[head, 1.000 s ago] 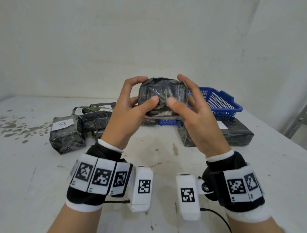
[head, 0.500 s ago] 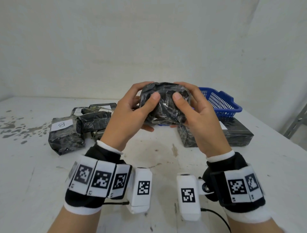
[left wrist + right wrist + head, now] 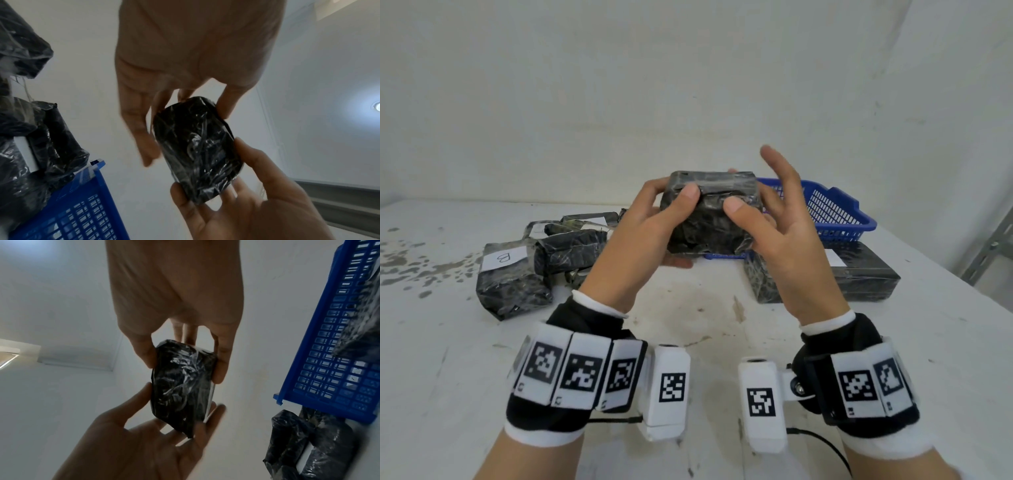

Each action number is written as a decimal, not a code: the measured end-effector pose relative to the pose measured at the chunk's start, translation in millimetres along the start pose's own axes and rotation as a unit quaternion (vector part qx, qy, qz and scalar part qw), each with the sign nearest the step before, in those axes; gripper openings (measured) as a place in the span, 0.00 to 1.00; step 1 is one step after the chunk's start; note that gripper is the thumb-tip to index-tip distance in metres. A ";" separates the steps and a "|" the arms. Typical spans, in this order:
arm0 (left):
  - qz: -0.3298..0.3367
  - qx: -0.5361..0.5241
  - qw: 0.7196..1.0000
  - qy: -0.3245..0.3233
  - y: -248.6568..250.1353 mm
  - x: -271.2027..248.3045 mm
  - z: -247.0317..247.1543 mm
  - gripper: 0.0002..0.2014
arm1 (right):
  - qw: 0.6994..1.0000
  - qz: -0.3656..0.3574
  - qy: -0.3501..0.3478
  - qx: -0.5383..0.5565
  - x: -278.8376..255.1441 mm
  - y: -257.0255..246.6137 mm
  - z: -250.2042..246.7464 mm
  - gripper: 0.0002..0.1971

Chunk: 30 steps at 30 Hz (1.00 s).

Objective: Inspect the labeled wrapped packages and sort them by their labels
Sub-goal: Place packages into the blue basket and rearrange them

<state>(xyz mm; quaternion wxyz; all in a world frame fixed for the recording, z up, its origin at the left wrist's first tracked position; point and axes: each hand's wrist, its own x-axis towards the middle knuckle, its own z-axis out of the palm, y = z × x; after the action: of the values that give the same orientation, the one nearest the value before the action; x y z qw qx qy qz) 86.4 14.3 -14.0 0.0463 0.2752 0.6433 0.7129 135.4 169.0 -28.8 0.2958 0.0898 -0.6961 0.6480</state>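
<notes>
A small black plastic-wrapped package (image 3: 710,219) is held up above the table between both hands. My left hand (image 3: 654,222) grips its left side, thumb on the near face and fingers underneath and behind. My right hand (image 3: 767,219) pinches its right side with the thumb in front and fingers behind, while the index finger sticks up free. The right wrist view shows the same package (image 3: 183,386) with a white strip along its far edge. No label faces me. From the left wrist, the package (image 3: 195,151) sits between both hands' fingers.
On the white table (image 3: 705,329), a pile of black packages (image 3: 575,243) lies at the left, one of them marked B (image 3: 505,257). A blue basket (image 3: 832,212) stands behind my right hand. In front of it lies a long black package (image 3: 859,274) with a white label.
The package has been turned in my hands. My right index finger has lifted off it and now points up, and my right fingers have spread.
</notes>
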 end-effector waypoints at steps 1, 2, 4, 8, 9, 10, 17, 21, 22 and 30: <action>0.000 -0.023 1.000 0.006 -0.1 1.0 -1.7 0.15 | 1.000 0.021 0.001 0.005 0.5 0.2 1.2 0.34; 0.001 -0.048 0.999 0.008 -0.2 1.7 -3.2 0.14 | 0.999 0.035 -0.001 0.006 0.8 0.1 1.7 0.32; 0.005 -0.078 0.997 0.006 -0.6 2.3 -3.9 0.16 | 0.999 0.041 -0.010 -0.008 1.7 -0.9 1.2 0.23; 0.020 -0.077 0.997 0.010 -3.8 4.0 -3.1 0.07 | 0.998 0.046 -0.028 -0.022 1.3 -2.3 -0.7 0.18; 0.020 -0.074 0.997 0.017 -4.4 4.8 -3.5 0.05 | 0.998 0.050 -0.028 -0.017 1.2 -3.0 -0.8 0.16; 0.021 -0.071 0.997 0.022 -4.7 5.6 -4.0 0.04 | 0.998 0.052 -0.026 -0.009 1.5 -3.3 -1.0 0.16; 0.022 -0.059 0.998 0.017 -3.7 4.8 -4.1 0.06 | 0.997 0.074 0.002 0.034 1.8 -2.7 0.6 0.07; 0.018 -0.057 0.998 0.017 -3.1 3.6 -0.8 0.06 | 0.997 0.073 0.010 0.029 1.0 -4.0 2.6 0.11; 0.020 -0.052 0.998 0.014 -2.7 3.3 0.2 0.06 | 0.997 0.070 0.011 0.024 1.0 -4.3 2.7 0.10; -0.019 -0.041 0.998 0.032 -4.6 3.4 1.8 0.25 | 0.999 -0.014 -0.025 -0.038 -2.4 -4.4 2.8 0.24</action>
<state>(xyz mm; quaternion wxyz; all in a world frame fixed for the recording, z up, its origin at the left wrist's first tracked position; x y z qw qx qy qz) 83.0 18.1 -17.2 0.0508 0.2378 0.6202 0.7458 138.8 165.1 -26.4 0.2908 0.1041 -0.7258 0.6146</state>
